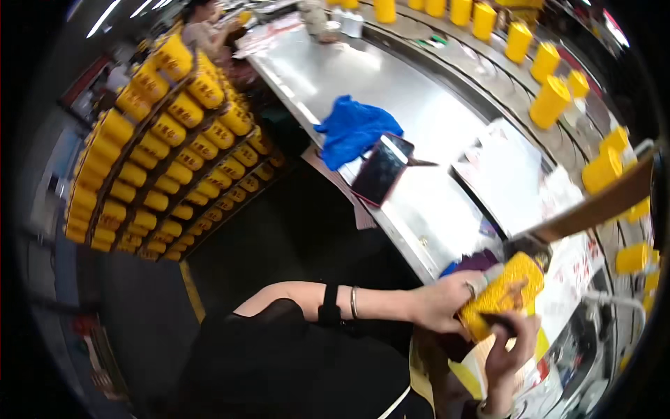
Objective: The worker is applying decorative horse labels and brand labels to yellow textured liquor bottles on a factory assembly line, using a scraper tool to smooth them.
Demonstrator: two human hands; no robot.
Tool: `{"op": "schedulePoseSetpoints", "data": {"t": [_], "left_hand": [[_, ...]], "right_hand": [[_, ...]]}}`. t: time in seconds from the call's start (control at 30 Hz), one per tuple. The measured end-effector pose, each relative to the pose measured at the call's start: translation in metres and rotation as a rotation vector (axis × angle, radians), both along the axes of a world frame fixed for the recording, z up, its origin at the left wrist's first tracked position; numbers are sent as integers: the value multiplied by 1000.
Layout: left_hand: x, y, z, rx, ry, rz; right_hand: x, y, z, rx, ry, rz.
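My left hand [447, 304] is closed round a yellow, bumpy-textured container [515, 283] with a brownish emblem on its side. The container lies tilted above the edge of the metal workbench [300, 80]. My right hand [513, 349] has its fingers bent against the container's near side. Between them shows a small dark piece [497, 320], too blurred to name. Farther along the bench, a phone [381, 171] lies beside a crumpled blue cloth [356, 129].
On the left stand stacked rows of yellow containers [167, 129]. A curved conveyor [460, 52] carries more of them along the far and right sides. A brown board [600, 202] juts out near the held container. Another person [206, 31] sits at the bench's far end.
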State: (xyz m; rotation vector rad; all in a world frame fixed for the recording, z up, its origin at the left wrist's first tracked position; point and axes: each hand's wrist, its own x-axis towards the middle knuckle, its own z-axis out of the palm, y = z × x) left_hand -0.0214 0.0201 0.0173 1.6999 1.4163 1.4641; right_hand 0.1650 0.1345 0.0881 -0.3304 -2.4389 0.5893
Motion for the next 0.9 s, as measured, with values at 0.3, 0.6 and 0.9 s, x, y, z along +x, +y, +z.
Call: {"op": "schedulePoseSetpoints", "data": {"t": [0.3,0.6,0.9], "left_hand": [[2,8,3,-91,84,69],[5,5,-7,-202,-7,13],[6,9,15,-125,207,103]], "right_hand": [[11,0,-15,312,88,254],[20,-1,-36,304,185,-110],[4,13,-17,-287,350,-646]]}}
